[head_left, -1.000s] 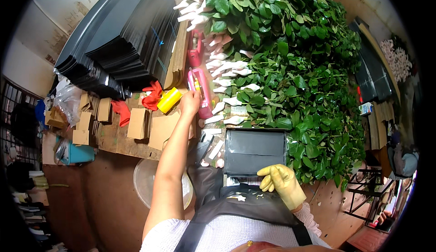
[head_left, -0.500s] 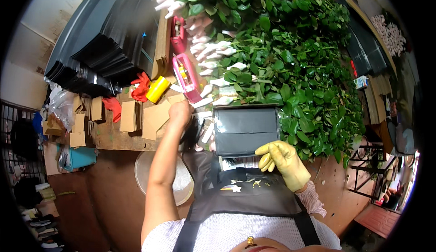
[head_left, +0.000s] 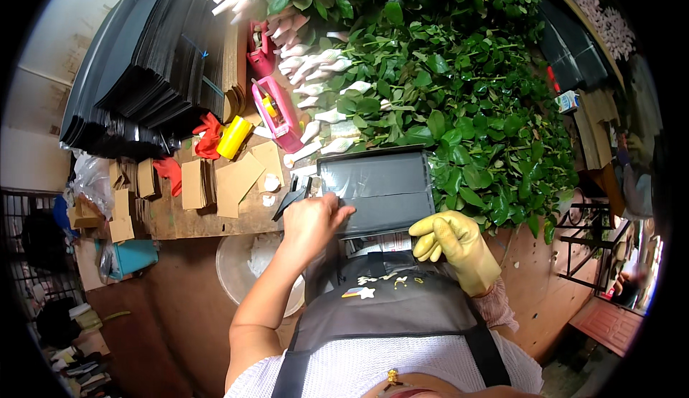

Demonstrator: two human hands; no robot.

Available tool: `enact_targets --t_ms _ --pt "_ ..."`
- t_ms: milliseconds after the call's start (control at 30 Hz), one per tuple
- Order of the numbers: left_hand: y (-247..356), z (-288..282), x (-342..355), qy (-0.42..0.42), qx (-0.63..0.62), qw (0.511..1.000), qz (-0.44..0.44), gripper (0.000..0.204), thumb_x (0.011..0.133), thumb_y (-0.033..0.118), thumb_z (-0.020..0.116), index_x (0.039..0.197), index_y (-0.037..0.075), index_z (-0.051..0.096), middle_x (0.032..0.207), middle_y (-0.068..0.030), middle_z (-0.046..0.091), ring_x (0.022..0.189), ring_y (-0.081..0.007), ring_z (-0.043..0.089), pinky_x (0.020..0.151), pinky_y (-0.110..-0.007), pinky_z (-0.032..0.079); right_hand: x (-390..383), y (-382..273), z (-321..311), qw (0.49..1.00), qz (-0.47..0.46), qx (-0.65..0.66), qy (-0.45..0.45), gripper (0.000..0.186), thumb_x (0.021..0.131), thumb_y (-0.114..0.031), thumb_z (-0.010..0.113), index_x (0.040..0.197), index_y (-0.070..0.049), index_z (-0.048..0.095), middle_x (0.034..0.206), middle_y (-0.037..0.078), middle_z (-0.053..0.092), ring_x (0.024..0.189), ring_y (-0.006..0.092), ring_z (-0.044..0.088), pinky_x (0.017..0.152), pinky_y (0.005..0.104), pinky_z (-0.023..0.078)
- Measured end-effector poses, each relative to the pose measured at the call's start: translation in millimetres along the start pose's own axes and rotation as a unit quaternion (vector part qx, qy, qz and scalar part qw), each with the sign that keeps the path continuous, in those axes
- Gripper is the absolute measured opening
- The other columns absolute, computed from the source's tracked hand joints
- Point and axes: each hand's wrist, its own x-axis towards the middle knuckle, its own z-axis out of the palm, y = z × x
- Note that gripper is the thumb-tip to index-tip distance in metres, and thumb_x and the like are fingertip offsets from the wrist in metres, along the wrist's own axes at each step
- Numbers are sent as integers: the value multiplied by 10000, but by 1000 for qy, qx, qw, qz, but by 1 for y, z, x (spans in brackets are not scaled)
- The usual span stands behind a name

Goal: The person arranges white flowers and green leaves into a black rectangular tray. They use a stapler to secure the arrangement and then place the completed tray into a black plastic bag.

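A shallow black rectangular tray or folded board (head_left: 384,186), with glossy clear film on its left part, lies at the table's near edge before me. My left hand (head_left: 310,227), bare, is at its near left corner with fingers curled and the thumb toward the board. Whatever those fingers hold, if anything, is hidden. Just beyond that hand is a black object (head_left: 293,195), perhaps scissors. My right hand (head_left: 452,244), in a yellow rubber glove, is by the near right corner, its fingers bent in and nothing visible in them.
Leafy green stems (head_left: 466,104) with white-wrapped heads (head_left: 312,64) cover the table beyond. To the left are pink tape dispensers (head_left: 278,114), a yellow roll (head_left: 233,137), cardboard pieces (head_left: 197,185) and stacked black sheets (head_left: 154,61). A pale round tub (head_left: 233,265) stands below the table edge.
My left hand has come nearer and to the right, from beside the cardboard and tape dispenser to the black board's corner. My gloved right hand stays near the other corner. The view has shifted slightly.
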Motion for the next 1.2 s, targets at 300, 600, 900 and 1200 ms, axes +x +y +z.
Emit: enact_targets --t_ms 300,600,900,1200 --pt "-23 35 14 141 132 977 88 865 867 720 647 1507 149 528 1653 -225 228 1546 -483 103 1222 -650 92 24 -23 21 994 -6 -58 -96 368 1130 -265 460 1169 30 677 894 96 746 808 125 697 736 244 552" --pt "-160 53 95 318 -82 915 -233 463 930 380 752 1227 34 673 1167 -165 533 1124 -341 497 1012 -476 393 50 -16 45 991 -3 17 -131 288 1102 -212 533 1281 0 611 1145 103 711 1054 145 690 924 291 552" --pt "-154 29 72 196 -534 782 -255 268 1016 275 683 992 11 721 899 -7 686 831 -85 584 779 -259 479 123 0 111 976 -11 86 -198 381 1113 -286 510 1379 -14 531 1365 180 626 1152 186 637 1044 334 514" --pt "-114 41 -39 100 -732 634 -230 333 1034 274 547 1195 23 696 962 -2 670 652 -41 471 579 -207 328 138 3 147 980 -14 -15 -199 354 1087 -353 535 1247 -82 696 978 4 745 809 86 667 684 269 545"
